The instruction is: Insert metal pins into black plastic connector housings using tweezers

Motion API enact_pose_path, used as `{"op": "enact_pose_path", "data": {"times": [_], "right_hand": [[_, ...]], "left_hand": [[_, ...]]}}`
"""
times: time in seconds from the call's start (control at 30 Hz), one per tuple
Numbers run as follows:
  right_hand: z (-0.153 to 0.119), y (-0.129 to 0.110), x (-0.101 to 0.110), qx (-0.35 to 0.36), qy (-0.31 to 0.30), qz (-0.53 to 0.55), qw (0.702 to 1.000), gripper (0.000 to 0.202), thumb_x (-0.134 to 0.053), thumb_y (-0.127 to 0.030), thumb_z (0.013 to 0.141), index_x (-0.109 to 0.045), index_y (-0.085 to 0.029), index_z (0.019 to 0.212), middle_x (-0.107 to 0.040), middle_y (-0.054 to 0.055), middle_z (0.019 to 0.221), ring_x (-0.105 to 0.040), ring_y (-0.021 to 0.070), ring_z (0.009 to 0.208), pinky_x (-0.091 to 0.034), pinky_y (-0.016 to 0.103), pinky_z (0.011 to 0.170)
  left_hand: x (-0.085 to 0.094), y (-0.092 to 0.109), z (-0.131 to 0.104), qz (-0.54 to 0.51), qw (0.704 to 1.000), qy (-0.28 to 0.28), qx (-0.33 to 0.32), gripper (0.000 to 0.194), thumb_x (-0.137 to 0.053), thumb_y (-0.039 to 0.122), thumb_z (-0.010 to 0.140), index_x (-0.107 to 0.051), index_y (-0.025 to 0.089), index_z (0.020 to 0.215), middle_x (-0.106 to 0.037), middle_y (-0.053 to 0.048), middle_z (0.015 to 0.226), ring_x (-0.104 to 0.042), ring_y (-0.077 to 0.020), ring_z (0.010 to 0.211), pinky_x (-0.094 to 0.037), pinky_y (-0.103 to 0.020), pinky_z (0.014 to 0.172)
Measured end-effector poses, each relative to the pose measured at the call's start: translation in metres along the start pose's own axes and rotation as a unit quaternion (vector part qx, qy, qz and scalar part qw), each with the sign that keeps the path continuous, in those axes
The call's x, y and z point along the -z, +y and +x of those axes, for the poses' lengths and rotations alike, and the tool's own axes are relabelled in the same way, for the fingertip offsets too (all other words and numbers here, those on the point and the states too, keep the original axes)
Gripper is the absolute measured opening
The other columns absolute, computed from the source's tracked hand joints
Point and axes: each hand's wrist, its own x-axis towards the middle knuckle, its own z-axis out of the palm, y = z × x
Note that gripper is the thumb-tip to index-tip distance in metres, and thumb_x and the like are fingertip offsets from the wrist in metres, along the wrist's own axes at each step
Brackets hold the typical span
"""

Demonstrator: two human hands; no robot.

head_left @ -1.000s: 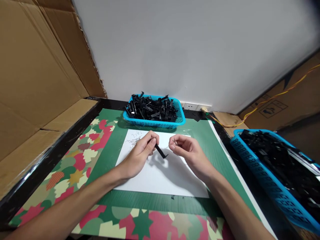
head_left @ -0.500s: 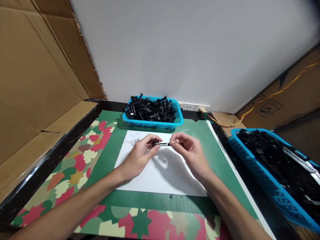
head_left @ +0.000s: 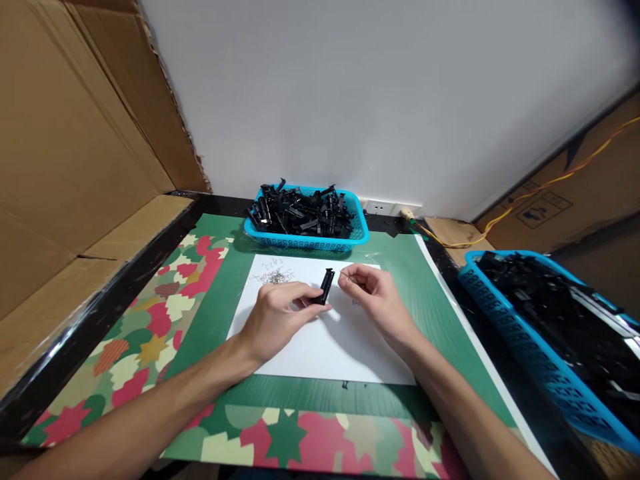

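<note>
the black piece [head_left: 327, 287] had swung from level to nearly upright over the white paper [head_left: 310, 353], pinched in the left hand [head_left: 280, 310]; the right hand [head_left: 377, 293], just apart, gripped thin wire [head_left: 344, 273]; the piece's upper end seemed easily reachable

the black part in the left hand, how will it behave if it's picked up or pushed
The black part is probably stiff: it juts out straight from the left hand without sagging. It seems light, being slim and held in a mere pinch. Its straight, narrow shape suggests it would slide rather than roll.
</note>
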Motion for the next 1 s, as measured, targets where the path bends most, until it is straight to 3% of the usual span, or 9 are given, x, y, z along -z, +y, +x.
{"op": "enact_pose_path", "data": {"times": [0.1, 0.23, 0.47, 0.8, 1.0], "right_hand": [[-0.007, -0.008, -0.007, 0.033, 0.031, 0.002, 0.999, 0.025, -0.076, -0.043, 0.093, -0.073, -0.019, 0.086, -0.055, -0.001, 0.068, -0.038, 0.0131, 0.061, -0.029, 0.029, 0.056], [-0.019, -0.017, -0.019, 0.088, 0.060, 0.003, 0.994, 0.017, -0.078, -0.037, 0.093, -0.079, -0.020, 0.090, -0.056, -0.001, 0.066, -0.033, 0.0123, 0.057, -0.027, 0.030, 0.054], [-0.025, -0.020, -0.026, 0.188, 0.042, -0.074, 0.979, 0.009, -0.075, -0.027, 0.095, -0.082, -0.025, 0.089, -0.058, -0.001, 0.060, -0.045, 0.0163, 0.060, -0.039, 0.034, 0.060], [-0.025, -0.020, -0.024, 0.203, 0.023, -0.052, 0.977, 0.011, -0.076, -0.024, 0.095, -0.087, -0.027, 0.092, -0.059, 0.000, 0.059, -0.046, 0.0166, 0.058, -0.036, 0.034, 0.057], [-0.025, -0.020, -0.023, 0.221, 0.017, -0.048, 0.974, 0.011, -0.077, -0.022, 0.094, -0.086, -0.027, 0.090, -0.065, 0.001, 0.062, -0.048, 0.0170, 0.059, -0.039, 0.036, 0.061]], "left_hand": [[0.001, 0.003, 0.001, -0.019, 0.999, 0.038, 0.005, 0.021, -0.091, 0.033, 0.082, -0.082, 0.020, 0.095, -0.084, -0.005, 0.089, -0.079, -0.0209, 0.073, -0.067, -0.033, 0.072], [0.003, 0.007, 0.000, -0.035, 0.996, 0.081, -0.006, 0.031, -0.090, 0.028, 0.083, -0.078, 0.021, 0.110, -0.084, -0.005, 0.098, -0.082, -0.0209, 0.084, -0.070, -0.030, 0.076], [0.005, 0.008, -0.004, -0.028, 0.994, 0.106, -0.026, 0.040, -0.089, 0.018, 0.082, -0.074, 0.022, 0.119, -0.085, -0.002, 0.096, -0.083, -0.0190, 0.086, -0.071, -0.024, 0.076], [0.006, 0.010, -0.005, -0.004, 0.991, 0.115, -0.072, 0.031, -0.084, 0.023, 0.089, -0.075, 0.023, 0.118, -0.084, -0.003, 0.103, -0.083, -0.0202, 0.088, -0.071, -0.029, 0.081], [0.006, 0.009, -0.007, -0.006, 0.990, 0.114, -0.088, 0.038, -0.084, 0.022, 0.088, -0.073, 0.025, 0.124, -0.084, -0.002, 0.101, -0.083, -0.0201, 0.086, -0.071, -0.029, 0.081]]}}
